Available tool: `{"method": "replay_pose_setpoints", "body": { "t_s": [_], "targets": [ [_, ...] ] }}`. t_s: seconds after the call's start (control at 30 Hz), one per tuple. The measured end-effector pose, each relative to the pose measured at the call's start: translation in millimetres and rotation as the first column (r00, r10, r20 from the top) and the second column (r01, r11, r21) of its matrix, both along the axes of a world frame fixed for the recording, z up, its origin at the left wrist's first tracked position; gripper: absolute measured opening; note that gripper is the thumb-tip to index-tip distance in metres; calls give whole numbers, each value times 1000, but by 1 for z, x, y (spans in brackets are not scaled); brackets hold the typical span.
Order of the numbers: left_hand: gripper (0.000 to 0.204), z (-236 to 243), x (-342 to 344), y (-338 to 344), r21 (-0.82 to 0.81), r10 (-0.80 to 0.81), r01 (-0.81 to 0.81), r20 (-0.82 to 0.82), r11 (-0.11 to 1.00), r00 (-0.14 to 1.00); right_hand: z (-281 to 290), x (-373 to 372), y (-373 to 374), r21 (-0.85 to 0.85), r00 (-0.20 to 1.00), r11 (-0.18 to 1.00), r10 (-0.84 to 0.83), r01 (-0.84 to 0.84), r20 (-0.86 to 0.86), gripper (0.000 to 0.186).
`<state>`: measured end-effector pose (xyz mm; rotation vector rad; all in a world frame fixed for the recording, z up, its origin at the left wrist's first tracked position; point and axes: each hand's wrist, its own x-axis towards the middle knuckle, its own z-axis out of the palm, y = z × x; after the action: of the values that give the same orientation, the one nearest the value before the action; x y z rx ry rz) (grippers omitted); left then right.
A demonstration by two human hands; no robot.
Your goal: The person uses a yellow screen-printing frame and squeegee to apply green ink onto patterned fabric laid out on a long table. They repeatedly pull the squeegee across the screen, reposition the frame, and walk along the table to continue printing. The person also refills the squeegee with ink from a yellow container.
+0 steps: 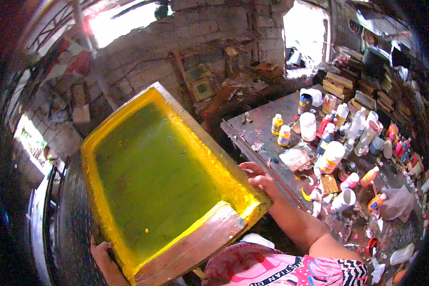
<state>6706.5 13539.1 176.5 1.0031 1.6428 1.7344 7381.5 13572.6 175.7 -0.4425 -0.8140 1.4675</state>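
Observation:
A screen printing frame [190, 260] fills the middle of the head view, tilted, with bare wood along its near edge. Its mesh [152, 176] is dark olive green, bordered by a thick band of bright yellow coating. My right hand [261, 178] grips the frame's right side, with the thumb and fingers showing at the edge. On the opposite side, low at the left, my left hand [101, 251] is closed on the frame's edge; most of its fingers are hidden behind the wood.
Right of the frame stands a paint-stained table [257, 114] crowded with several bottles. Among them are a white jar [308, 126], a yellow bottle [277, 124] and a white cup [343, 200]. Wooden blocks [338, 86] are stacked behind. A block wall [214, 28] closes the back.

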Motion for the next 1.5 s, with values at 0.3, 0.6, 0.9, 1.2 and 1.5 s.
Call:
{"method": "replay_pose_setpoints", "body": {
  "t_s": [0.3, 0.6, 0.9, 1.2, 1.5],
  "targets": [
    [98, 47, 141, 406, -43, -205, 203, -44, 978, 978, -19, 64, 237, -121, 888, 892, -447, 435, -106, 62],
    [69, 134, 237, 626, 51, -517, 517, -10, 854, 856, 7, 93, 414, -24, 858, 880, -469, 475, -207, 61],
    [74, 158, 259, 651, 86, -570, 565, 41, 820, 821, 1, 85, 420, 44, 832, 846, -511, 531, -216, 59],
    [103, 171, 289, 764, -137, -502, 496, -8, 857, 865, 22, 57, 396, 118, 665, 659, -706, 743, -243, 60],
    [63, 281, 519, 871, -51, -914, 914, -81, 402, 397, 174, 111, 319, 245, 421, 378, -893, 893, -158, 61]
  ]
}}
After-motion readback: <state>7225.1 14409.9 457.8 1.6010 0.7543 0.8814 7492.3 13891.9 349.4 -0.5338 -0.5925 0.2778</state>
